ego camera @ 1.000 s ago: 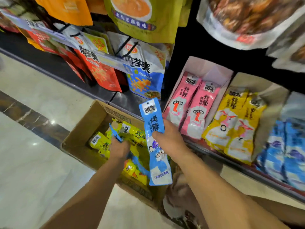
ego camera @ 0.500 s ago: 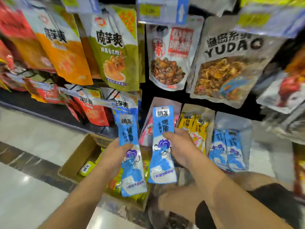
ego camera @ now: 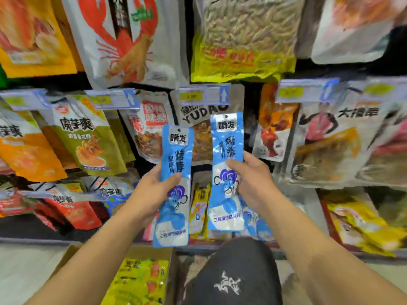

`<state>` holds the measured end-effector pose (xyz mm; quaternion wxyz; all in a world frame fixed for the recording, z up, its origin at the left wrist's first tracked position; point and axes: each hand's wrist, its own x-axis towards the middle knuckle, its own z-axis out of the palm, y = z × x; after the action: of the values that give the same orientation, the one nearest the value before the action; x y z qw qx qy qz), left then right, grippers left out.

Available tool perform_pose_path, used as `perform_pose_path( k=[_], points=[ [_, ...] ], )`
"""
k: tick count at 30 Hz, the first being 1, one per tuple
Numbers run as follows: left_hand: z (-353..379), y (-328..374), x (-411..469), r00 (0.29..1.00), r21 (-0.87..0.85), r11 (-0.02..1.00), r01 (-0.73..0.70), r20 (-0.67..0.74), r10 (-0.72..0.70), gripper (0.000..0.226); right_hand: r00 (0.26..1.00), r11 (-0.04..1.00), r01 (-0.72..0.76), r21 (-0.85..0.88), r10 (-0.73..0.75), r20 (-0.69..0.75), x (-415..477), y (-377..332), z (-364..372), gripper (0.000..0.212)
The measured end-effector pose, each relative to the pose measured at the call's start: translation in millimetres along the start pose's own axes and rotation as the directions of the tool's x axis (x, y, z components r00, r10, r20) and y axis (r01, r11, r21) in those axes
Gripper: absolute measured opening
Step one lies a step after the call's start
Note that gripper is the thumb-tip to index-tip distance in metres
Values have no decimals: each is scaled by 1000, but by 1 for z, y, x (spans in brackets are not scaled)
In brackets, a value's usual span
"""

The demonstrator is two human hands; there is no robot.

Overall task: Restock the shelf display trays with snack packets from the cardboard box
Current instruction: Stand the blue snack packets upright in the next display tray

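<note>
Writing reads 啃发 atop both: my left hand grips left blue packet, right hand grips right blue packet, before YUDAO pouch.

This is a shop, the snack aisle of a grocery or convenience store. Printed foil pouches hang in tight overlapping rows, among them a white pouch with a red lobster, a green pouch and a grey pouch lettered YUDAO. The same branded design repeats in several colours side by side. Blue-edged price tags with yellow panels sit on a rail across the hanging rows. Lower down, a dark shelf carries more packets, including a red-rimmed display tray of yellow ones. On the pale polished floor stands an open cardboard box of identical yellow packets, loose stock.
</note>
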<state>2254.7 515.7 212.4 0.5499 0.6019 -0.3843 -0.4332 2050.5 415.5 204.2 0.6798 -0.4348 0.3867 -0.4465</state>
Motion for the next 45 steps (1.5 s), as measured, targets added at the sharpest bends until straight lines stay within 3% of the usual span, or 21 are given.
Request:
perform_pose_path(
  k=[7,16,23,30,38,42,45],
  points=[
    [60,24,29,982,35,997,-68,179,60,24,996,996,85,6,-85,-16,-3,-35,-53,25],
    [112,-8,58,949,-19,992,121,295,-110,26,996,1000,6,-24,-8,-90,-8,3,-135,29],
    [141,-78,62,912,23,965,260,323,-254,28,974,996,-89,20,91,-206,-21,58,-192,30],
    [181,-165,76,837,21,872,490,268,-477,23,917,981,-188,42,191,-350,-16,100,-227,27],
    [231,-226,132,762,52,784,619,200,-615,25,860,964,-257,71,262,-438,-3,127,-247,22],
    [250,-245,152,781,36,792,610,144,-608,17,852,958,-267,102,285,-439,0,135,-257,24],
    [265,-258,168,798,58,805,590,111,-593,32,846,954,-276,114,298,-443,0,139,-262,24]
  ],
)
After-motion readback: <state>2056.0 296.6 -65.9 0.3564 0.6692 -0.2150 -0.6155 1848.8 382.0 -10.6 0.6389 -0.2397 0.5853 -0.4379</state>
